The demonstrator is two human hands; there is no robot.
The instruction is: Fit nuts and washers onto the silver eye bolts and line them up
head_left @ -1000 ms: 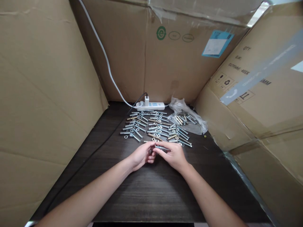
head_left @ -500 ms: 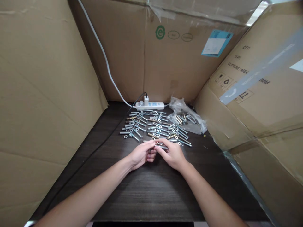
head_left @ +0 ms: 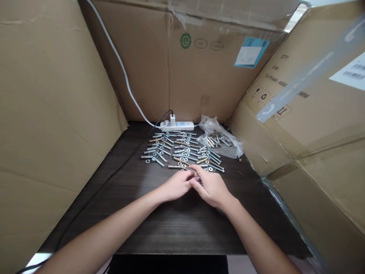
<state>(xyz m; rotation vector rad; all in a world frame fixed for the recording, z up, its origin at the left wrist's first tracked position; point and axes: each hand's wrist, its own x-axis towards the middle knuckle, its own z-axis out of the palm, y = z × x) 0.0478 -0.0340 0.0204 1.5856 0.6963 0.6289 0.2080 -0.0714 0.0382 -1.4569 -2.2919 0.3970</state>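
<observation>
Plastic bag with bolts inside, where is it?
In the head view the plastic bag lies at the far right of the table, beside the loose bolts, just right of the white power strip, near the right-hand cardboard box.

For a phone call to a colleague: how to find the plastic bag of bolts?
On the dark table between cardboard boxes, find the white power strip at the back. Right of it lies the clear plastic bag: its bolts are bagged, the other bolts lie loose.

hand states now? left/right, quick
Left hand: closed, pinching a bolt, mostly hidden.
Right hand: closed on the same bolt.
</observation>
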